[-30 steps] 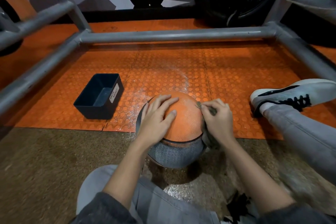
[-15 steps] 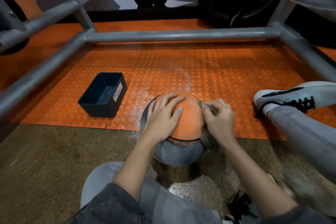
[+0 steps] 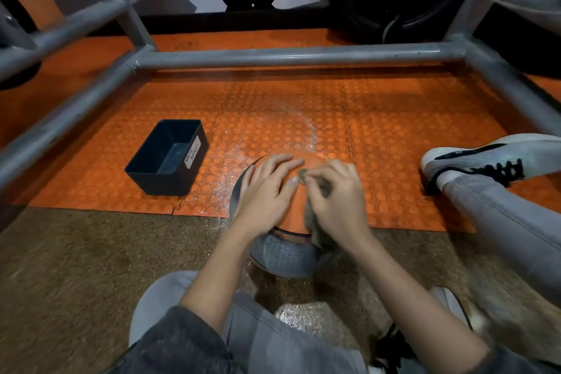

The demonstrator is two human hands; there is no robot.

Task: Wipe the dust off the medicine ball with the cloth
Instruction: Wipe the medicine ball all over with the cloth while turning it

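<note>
The medicine ball [image 3: 282,253] sits on the floor directly beneath both hands, at the edge where the orange studded mat [image 3: 394,161] meets the brown floor [image 3: 76,267]. Its upper part is orange and its lower band is grey and textured. The left hand [image 3: 265,191] lies palm down on the upper left of the ball, with the fingers straight, slightly spread and pressed flat against the orange surface; it holds nothing. The right hand [image 3: 337,197] is on the upper right of the ball, just beside the left hand, with the fingertips of the two nearly meeting at the top. Its fingers are curled and pinch the cloth [image 3: 314,226], which is bunched inside the grip and hangs from under the palm down the right side of the ball, touching it. White dust [image 3: 230,173] is scattered on the mat just left of and beyond the left hand. A black bin [image 3: 161,184] with a handwritten label stands on the mat well to the left of the left hand, apart from the ball. A white shoe [image 3: 491,158] rests on the mat well to the right of the right hand. A grey metal frame [image 3: 288,55] runs across beyond both hands
</note>
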